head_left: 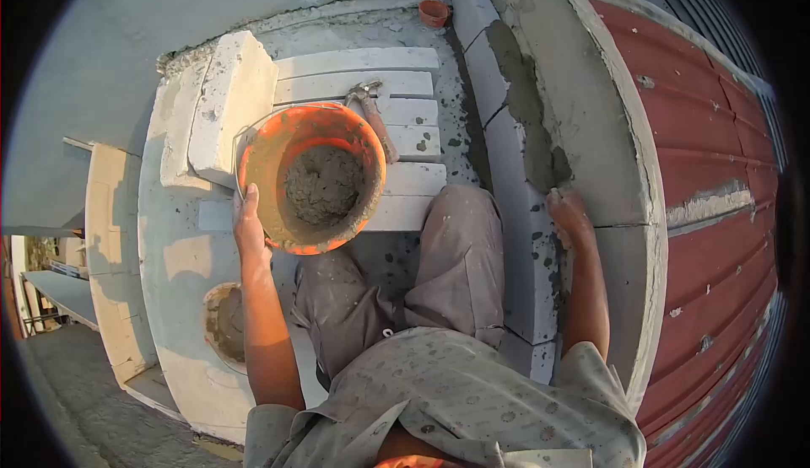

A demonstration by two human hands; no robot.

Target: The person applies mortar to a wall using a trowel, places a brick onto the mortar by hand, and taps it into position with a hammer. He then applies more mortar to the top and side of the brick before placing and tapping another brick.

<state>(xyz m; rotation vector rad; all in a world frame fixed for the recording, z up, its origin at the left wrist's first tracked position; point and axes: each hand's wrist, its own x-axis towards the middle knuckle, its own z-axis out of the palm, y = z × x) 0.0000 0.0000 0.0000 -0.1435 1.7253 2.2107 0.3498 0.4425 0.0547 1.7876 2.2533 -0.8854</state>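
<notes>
My left hand (pixel 251 225) grips the rim of an orange bucket (pixel 374 152), tilted toward me, with grey mortar (pixel 325 185) inside. Low on the right, my right hand (pixel 569 213) has its fingers drawn together at the near end of a wet mortar strip (pixel 525 105). Anything in those fingers is too small or hidden to name. The strip lies along a row of white blocks (pixel 525 223), against a grey wall (pixel 574 72). Beyond the bucket, a mortar-smeared hammer (pixel 371 118) rests on white slats (pixel 409 139).
White blocks (pixel 232 101) stand at the left of the slats. A mortar-coated bowl (pixel 224 325) sits beside my left forearm, and a small orange pot (pixel 434 13) is at the far end. Red metal roofing (pixel 692 147) lies beyond the right wall.
</notes>
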